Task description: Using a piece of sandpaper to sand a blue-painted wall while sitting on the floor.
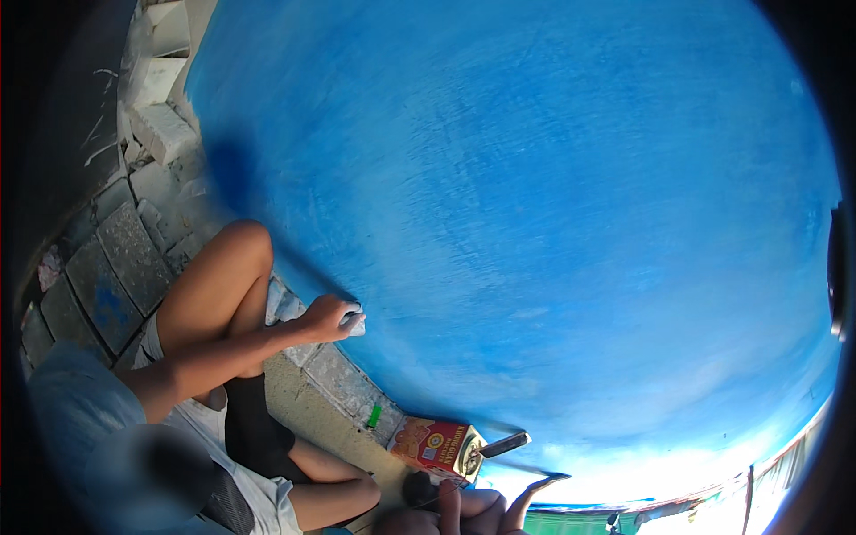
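My left forearm reaches out from the lower left past a raised bare knee. At its end my left hand is closed round a small whitish piece, held against or very near the low part of a blue wall. What this piece is cannot be made out. The wall's paint looks streaky and uneven. My right hand is not in view. A red and gold tin stands beside the wall, with a flat dark-edged strip, perhaps a handle, jutting from its opening.
Worn grey tiles and pale blocks lie along the wall's foot. A small green object lies near the tin. Beyond the tin, another person's bare limbs show, partly cut off. Green sheeting stands at the bottom right.
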`<action>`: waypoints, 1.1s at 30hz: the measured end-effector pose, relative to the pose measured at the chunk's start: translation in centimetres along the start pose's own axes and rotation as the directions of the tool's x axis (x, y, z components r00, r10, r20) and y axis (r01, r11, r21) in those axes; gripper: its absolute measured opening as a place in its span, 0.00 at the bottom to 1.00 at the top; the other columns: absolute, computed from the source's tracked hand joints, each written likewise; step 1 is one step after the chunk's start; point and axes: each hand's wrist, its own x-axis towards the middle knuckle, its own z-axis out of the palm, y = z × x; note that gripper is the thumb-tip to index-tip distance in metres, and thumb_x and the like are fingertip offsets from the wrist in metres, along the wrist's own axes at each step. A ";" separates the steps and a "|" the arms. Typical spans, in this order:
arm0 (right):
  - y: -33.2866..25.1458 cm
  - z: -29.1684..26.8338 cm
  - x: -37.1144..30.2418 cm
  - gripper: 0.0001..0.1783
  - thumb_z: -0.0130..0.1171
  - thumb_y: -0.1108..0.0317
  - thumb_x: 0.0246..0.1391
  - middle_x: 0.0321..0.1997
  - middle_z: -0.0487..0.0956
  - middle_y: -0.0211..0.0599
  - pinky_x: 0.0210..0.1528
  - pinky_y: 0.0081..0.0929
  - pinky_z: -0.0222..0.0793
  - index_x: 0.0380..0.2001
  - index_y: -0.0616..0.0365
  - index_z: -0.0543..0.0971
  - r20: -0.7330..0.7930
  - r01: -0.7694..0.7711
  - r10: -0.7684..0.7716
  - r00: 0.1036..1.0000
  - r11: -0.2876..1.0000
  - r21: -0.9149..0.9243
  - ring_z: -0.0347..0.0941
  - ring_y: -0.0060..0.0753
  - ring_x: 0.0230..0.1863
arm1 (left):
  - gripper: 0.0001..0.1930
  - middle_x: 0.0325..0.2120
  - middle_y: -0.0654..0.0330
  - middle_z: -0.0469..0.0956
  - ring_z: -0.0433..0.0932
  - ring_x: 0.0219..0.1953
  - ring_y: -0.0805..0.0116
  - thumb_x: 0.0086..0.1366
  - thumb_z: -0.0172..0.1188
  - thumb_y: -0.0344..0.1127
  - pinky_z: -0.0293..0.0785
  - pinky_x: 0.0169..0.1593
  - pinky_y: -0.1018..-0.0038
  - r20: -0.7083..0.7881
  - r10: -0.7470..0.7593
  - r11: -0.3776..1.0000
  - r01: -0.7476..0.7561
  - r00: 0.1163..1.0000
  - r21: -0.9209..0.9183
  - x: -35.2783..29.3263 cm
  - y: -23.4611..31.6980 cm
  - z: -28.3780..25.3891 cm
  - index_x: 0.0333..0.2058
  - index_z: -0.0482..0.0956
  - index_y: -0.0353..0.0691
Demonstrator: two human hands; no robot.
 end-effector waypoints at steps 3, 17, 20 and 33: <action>0.0 0.9 -0.4 0.11 0.62 0.66 0.62 0.29 0.80 0.34 0.36 0.24 0.73 0.38 0.65 0.78 0.047 -0.009 0.008 0.999 1.000 0.022 0.78 0.25 0.33 | 0.11 0.17 0.55 0.80 0.76 0.15 0.60 0.69 0.60 0.39 0.69 0.23 0.62 0.144 0.019 0.999 -0.026 0.989 0.046 1.8 2.0 -0.2 0.34 0.85 0.38; 2.0 38.6 -3.2 0.15 0.55 0.61 0.69 0.24 0.78 0.31 0.30 0.24 0.70 0.38 0.65 0.79 0.542 -0.317 -0.104 0.834 0.715 0.624 0.75 0.21 0.26 | 0.12 0.21 0.52 0.82 0.78 0.18 0.57 0.70 0.59 0.40 0.70 0.24 0.62 0.183 0.110 0.981 -0.136 0.977 0.136 2.3 1.3 -0.4 0.37 0.85 0.38; 3.1 42.2 -5.1 0.16 0.51 0.61 0.71 0.26 0.80 0.34 0.29 0.24 0.72 0.37 0.64 0.78 0.485 -0.144 -0.185 0.855 0.814 0.563 0.76 0.24 0.25 | 0.11 0.20 0.53 0.82 0.77 0.17 0.59 0.69 0.60 0.39 0.69 0.23 0.62 0.075 0.178 0.972 -0.187 0.981 0.145 2.8 2.3 -0.3 0.36 0.85 0.38; 1.7 41.0 -4.2 0.16 0.55 0.61 0.70 0.27 0.81 0.38 0.28 0.25 0.72 0.38 0.68 0.78 0.640 -0.560 0.010 0.769 0.494 0.665 0.77 0.25 0.24 | 0.10 0.21 0.53 0.81 0.80 0.19 0.58 0.69 0.61 0.37 0.70 0.23 0.63 -0.029 0.236 0.971 -0.234 0.971 0.055 2.7 3.6 1.5 0.34 0.82 0.37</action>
